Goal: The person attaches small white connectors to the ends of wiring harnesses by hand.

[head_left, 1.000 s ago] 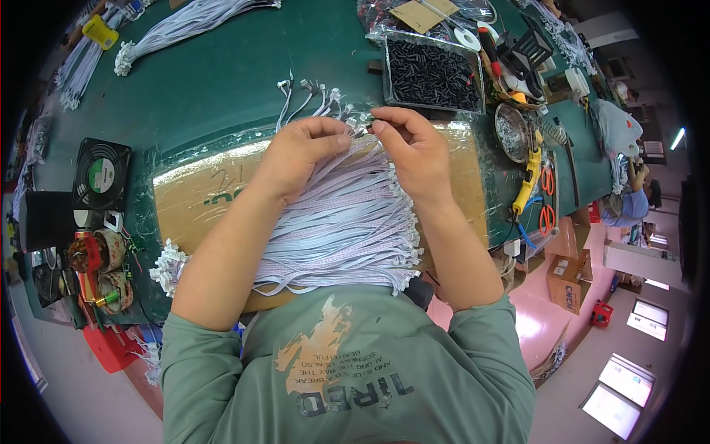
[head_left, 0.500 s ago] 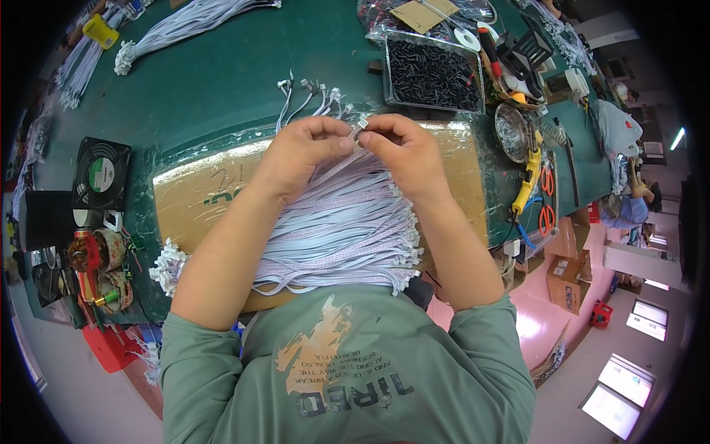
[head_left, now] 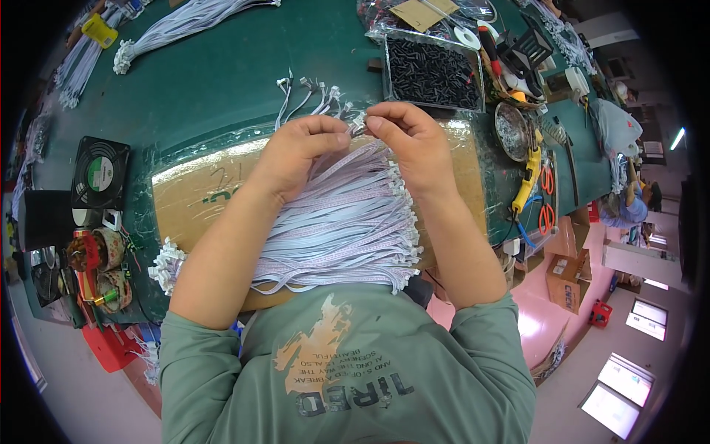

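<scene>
A heap of white flat ribbon cables (head_left: 333, 229) with small white plugs at their ends lies in front of me. Above its far side, my left hand (head_left: 307, 152) pinches one ribbon cable between thumb and fingers. My right hand (head_left: 414, 152) is closed at that cable's end, thumb and index finger against a small white connector (head_left: 358, 123). Just beyond my fingers lie several cable ends (head_left: 318, 90) with white plugs and some dark sleeves. The fingertips partly cover the held cable.
Under the cables is a taped cardboard sheet (head_left: 200, 174) on the green table (head_left: 222, 81). A tray of short black tubes (head_left: 433, 74) stands beyond my right hand. A metal bowl (head_left: 512, 129) and a yellow glue gun (head_left: 526, 181) sit at right, a black fan (head_left: 101, 174) at left.
My right hand has shifted slightly right and its fingers have moved up to the connector. My left hand stays nearly in place, still pinching the cable.
</scene>
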`<action>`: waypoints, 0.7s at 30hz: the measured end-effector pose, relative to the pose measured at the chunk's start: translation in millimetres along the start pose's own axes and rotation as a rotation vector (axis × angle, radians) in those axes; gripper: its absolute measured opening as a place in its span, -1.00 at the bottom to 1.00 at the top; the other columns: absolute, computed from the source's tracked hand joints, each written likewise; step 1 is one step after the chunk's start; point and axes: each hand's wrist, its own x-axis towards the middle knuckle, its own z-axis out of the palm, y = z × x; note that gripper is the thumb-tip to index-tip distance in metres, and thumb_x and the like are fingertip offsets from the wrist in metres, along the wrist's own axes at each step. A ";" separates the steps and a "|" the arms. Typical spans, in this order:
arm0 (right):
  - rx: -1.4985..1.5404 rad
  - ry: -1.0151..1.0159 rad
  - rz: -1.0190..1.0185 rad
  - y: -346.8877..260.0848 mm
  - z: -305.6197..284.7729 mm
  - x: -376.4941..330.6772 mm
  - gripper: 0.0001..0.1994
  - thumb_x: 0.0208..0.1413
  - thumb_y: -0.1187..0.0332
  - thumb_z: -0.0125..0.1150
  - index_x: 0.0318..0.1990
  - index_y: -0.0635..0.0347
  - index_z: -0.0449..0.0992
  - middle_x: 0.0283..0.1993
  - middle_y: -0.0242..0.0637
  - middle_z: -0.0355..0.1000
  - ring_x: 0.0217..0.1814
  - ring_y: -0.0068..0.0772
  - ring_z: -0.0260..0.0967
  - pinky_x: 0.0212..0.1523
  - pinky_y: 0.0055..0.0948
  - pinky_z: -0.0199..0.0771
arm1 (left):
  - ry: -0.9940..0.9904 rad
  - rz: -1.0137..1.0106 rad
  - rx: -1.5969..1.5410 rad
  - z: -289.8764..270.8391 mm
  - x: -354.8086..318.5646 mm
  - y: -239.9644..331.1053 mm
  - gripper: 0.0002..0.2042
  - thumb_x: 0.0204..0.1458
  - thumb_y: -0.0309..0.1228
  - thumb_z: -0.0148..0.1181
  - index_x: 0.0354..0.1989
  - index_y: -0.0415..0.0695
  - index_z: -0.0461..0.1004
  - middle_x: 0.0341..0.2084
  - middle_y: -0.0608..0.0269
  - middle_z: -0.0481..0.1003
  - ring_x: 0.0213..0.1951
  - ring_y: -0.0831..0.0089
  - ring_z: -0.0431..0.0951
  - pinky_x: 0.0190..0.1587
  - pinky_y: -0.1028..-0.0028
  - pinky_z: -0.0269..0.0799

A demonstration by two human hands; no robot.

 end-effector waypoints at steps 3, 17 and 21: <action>-0.048 -0.011 -0.039 -1.3 0.8 1.2 -0.82 0.12 0.45 0.23 -0.14 0.30 0.57 -0.24 -0.37 0.53 -0.20 -0.62 0.42 -0.15 -0.60 0.41 | -0.009 0.002 0.005 -0.4 0.9 -0.3 -0.75 -0.04 -0.53 0.30 -0.17 -0.32 0.51 -0.29 0.21 0.55 -0.23 0.49 0.53 -0.08 0.54 0.42; -0.168 -0.007 -0.092 -7.5 1.2 2.9 -0.82 0.12 0.45 0.22 -0.13 0.28 0.58 -0.24 -0.37 0.54 -0.21 -0.61 0.43 -0.17 -0.61 0.41 | -0.029 0.026 0.012 3.5 0.2 0.6 -0.85 0.01 -0.50 0.28 -0.26 -0.21 0.51 -0.39 0.32 0.53 -0.32 0.55 0.50 -0.16 0.54 0.39; -0.158 -0.031 -0.057 -9.0 1.9 1.1 -0.81 0.12 0.45 0.22 -0.12 0.28 0.58 -0.23 -0.37 0.54 -0.20 -0.61 0.42 -0.14 -0.61 0.40 | -0.025 0.012 -0.007 -1.8 0.8 -0.8 -0.81 -0.02 -0.51 0.29 -0.22 -0.25 0.51 -0.35 0.27 0.54 -0.27 0.52 0.51 -0.13 0.54 0.40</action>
